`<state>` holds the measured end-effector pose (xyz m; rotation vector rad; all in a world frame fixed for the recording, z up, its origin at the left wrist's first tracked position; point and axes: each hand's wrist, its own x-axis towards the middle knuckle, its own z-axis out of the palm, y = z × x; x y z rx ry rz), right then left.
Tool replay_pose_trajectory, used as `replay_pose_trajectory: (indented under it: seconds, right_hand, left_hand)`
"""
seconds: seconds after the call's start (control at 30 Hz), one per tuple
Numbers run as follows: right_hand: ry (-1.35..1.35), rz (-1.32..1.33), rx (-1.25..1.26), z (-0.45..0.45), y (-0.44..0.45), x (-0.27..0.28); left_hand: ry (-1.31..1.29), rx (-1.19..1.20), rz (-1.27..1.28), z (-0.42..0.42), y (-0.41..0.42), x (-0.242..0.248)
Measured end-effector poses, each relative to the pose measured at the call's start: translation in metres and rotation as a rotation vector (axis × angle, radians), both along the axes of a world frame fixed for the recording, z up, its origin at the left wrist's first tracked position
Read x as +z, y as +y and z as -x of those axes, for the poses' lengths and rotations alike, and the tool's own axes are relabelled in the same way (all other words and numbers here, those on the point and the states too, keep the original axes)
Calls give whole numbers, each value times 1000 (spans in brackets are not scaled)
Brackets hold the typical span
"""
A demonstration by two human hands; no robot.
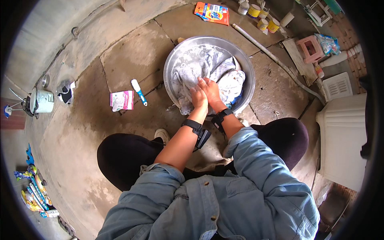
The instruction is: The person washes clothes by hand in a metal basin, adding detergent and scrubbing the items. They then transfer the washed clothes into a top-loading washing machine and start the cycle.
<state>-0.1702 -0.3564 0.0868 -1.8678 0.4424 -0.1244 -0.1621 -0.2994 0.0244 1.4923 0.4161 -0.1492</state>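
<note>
A round metal basin [249, 69] stands on the floor before me, holding soapy water and wet laundry. Grey cloth [192, 73] fills its left and middle, and a pale, crumpled garment [231, 82] lies to the right. My left hand [199, 96] and my right hand [211, 90] are together over the near middle of the grey cloth, touching each other. The right hand's fingers point away from me and partly overlap the left. Whether either hand grips a fold of cloth between the palms is hidden.
On the floor left of the basin lie a white-and-blue scrub brush [139, 92] and a pink-and-white packet [121, 100]. Beyond it are an orange Tide bag [211, 13] and several yellow cans [254, 10]. A ribbed hose [276, 60] runs along the right, near a pink stool [310, 49].
</note>
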Motion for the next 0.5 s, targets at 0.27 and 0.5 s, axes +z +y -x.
replay_pose_trajectory:
  seconds: [0.27, 0.5]
  right_hand:
    - [-16, 123, 5, 2, 1, -19]
    - [120, 208, -56, 4, -8, -38]
  left_hand:
    - [-58, -11, -340, 16, 12, 12]
    - [-164, -143, -505, 18, 13, 18]
